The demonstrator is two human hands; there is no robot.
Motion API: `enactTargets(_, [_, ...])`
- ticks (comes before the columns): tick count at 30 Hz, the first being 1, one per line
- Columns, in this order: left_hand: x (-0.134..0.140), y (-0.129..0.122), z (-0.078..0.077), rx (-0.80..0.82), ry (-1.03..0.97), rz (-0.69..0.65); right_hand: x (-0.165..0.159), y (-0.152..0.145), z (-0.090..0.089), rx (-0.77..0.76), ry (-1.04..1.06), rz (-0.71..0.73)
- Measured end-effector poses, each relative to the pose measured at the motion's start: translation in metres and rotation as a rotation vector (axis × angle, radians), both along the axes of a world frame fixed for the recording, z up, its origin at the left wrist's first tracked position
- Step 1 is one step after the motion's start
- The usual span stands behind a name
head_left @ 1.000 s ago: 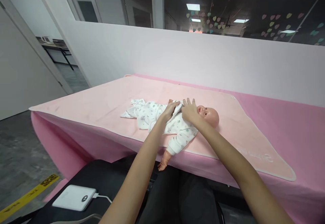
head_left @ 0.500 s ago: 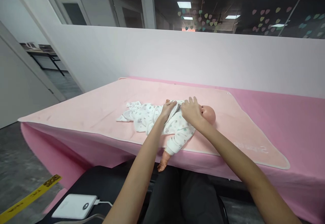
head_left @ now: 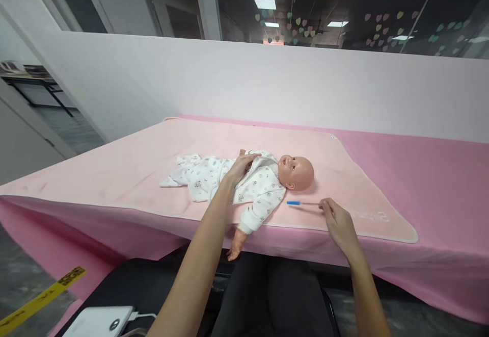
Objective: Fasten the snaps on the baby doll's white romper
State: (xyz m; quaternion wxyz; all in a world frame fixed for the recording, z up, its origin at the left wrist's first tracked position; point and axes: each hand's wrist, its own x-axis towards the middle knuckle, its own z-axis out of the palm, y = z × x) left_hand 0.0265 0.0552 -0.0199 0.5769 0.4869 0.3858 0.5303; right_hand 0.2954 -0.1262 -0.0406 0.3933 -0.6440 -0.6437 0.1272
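Note:
A baby doll (head_left: 296, 173) lies on its back, its bald head to the right, in a white patterned outfit (head_left: 260, 194). One doll arm hangs over the table's near edge. My left hand (head_left: 241, 167) is on the doll's chest, closed on the outfit's front, which gapes near the neck. The fingertips are partly hidden by cloth. My right hand (head_left: 336, 219), to the right of the doll and below its head, pinches one end of a thin thermometer-like stick (head_left: 294, 203). Its blue end points left, toward the doll's shoulder, just above the blanket.
A pale pink blanket (head_left: 130, 163) lies over a pink tablecloth (head_left: 439, 184). Behind the table stands a white wall (head_left: 305, 87) with a window above. A white power bank (head_left: 99, 321) with a cable rests on a black seat at the lower left.
My right hand has moved from the doll's chest to the right and nearer me, and the blue-ended stick now shows in it. My left hand stays at the outfit. The view has shifted slightly.

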Motion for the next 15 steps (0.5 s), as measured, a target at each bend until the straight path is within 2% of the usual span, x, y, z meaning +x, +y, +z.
enactTargets(2, [-0.002, 0.002, -0.001, -0.022, -0.019, -0.057, 0.013, 0.002, -0.014, -0.032, -0.124, -0.079])
enactTargets(5, [-0.004, 0.006, -0.004, -0.028, -0.042, -0.089, 0.028, 0.006, -0.023, -0.111, -0.230, -0.186])
enactTargets(8, [-0.005, 0.006, -0.005, 0.012, -0.063, -0.109, 0.026, 0.011, -0.019, -0.120, -0.241, -0.275])
enactTargets(11, [-0.005, 0.004, -0.003, 0.030, -0.072, -0.131, -0.007, 0.025, -0.008, 0.012, -0.170, -0.376])
enactTargets(12, [-0.005, 0.003, -0.003, 0.030, -0.064, -0.125, -0.025, 0.032, -0.003, 0.073, -0.129, -0.335])
enactTargets(14, [-0.004, 0.002, -0.003, 0.030, -0.038, -0.094, -0.066, 0.050, 0.004, 0.208, -0.098, -0.099])
enactTargets(15, [-0.004, 0.002, -0.003, 0.032, -0.027, -0.059, -0.086, 0.060, 0.006, 0.249, -0.148, 0.003])
